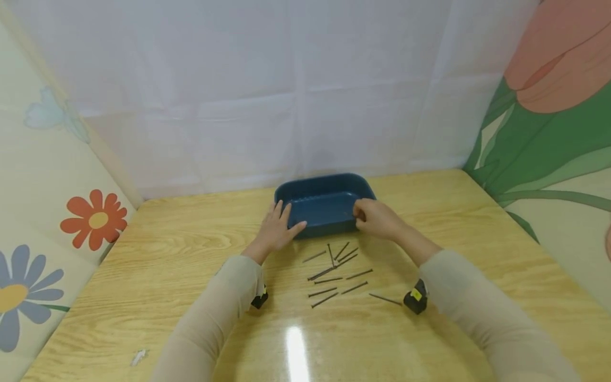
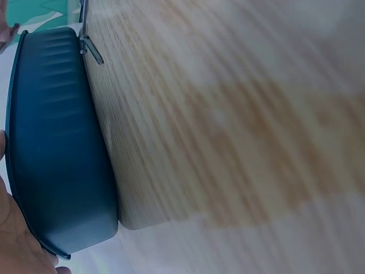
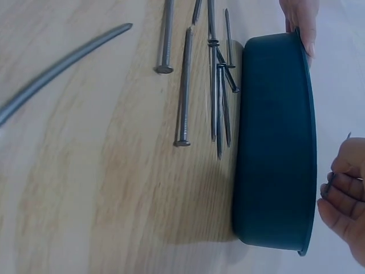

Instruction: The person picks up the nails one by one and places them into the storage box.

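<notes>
My right hand point(image 1: 377, 217) is over the right end of a dark blue rectangular basin point(image 1: 324, 231). In the right wrist view, its curled fingers pinch a nail point(image 3: 329, 184), whose thin tip shows above the hand. My left hand point(image 1: 274, 231) rests on the basin's front left corner, fingers spread and thumb along the front rim. Several long steel nails point(image 1: 326, 300) lie loose on the table in front of the basin, some crossing one another. Close by the right wrist lies a single nail point(image 1: 385, 299).
The wooden table point(image 1: 191, 276) reaches back to a white cloth point(image 1: 215, 106). Black wrist cameras hang below the left sleeve point(image 1: 215, 302) and the right sleeve point(image 1: 468, 292). A small whitish mark point(image 1: 139, 357) is at the table's front left. Flower-printed panels point(image 1: 95, 217) flank both sides.
</notes>
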Available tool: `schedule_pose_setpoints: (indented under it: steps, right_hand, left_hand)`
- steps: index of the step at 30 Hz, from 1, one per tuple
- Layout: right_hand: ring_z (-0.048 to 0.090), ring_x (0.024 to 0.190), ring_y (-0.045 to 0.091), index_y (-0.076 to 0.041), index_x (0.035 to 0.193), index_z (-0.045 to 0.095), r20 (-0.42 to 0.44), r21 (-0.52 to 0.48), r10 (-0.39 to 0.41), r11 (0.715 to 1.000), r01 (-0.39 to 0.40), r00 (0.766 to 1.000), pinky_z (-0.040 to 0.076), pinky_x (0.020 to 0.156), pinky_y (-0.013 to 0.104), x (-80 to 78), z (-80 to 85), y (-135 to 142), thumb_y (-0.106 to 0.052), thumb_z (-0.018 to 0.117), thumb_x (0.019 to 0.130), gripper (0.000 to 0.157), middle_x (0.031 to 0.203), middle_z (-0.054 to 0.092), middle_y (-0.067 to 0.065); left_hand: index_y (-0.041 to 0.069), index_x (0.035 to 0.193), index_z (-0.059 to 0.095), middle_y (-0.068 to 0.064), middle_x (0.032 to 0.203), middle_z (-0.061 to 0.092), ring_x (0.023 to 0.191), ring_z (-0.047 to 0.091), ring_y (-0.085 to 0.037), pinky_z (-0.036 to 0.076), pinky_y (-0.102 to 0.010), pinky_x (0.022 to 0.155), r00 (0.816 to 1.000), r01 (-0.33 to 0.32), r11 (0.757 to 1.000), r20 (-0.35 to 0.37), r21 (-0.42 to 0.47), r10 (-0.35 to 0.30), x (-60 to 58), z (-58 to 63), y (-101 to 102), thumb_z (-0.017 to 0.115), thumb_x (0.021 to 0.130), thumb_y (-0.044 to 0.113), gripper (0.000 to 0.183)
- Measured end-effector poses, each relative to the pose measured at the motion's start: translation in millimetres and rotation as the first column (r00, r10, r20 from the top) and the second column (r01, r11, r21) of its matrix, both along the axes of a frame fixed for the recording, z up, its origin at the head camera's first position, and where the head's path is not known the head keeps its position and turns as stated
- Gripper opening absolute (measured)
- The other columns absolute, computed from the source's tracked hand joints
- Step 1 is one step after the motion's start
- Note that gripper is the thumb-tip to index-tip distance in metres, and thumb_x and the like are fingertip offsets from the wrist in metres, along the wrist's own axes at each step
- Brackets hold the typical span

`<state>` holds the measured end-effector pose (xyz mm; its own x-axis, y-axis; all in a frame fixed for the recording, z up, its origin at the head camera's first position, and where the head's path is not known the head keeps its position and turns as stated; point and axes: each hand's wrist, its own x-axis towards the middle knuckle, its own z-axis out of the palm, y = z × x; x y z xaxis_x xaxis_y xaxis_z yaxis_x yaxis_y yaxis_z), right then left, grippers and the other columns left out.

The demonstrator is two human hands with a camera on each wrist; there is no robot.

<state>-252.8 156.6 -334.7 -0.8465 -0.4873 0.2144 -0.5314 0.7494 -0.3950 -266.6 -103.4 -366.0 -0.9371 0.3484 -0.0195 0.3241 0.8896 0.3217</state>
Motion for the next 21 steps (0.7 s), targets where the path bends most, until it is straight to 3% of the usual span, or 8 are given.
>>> schedule_pose_setpoints:
  steps: [21]
  right_hand:
    - [0.051, 0.07, 0.021, 0.003, 0.088, 0.057, -0.035, -0.005, -0.014, 1.0, 0.014, 0.999, 0.044, 0.062, 0.034, -20.7, 6.0, -6, -0.001, 0.055, 0.078, 0.011, 0.08, 0.054, 0.011]
  left_hand:
    - [0.005, 0.139, 0.012, -0.018, 0.142, 0.003, 0.128, -0.004, -0.032, 0.006, -0.044, 0.102, 1.0, -0.01, 1.0, -0.023, 0.019, 0.01, -2.1, -4.9, 2, 0.03, 0.086, 0.057, 0.077]
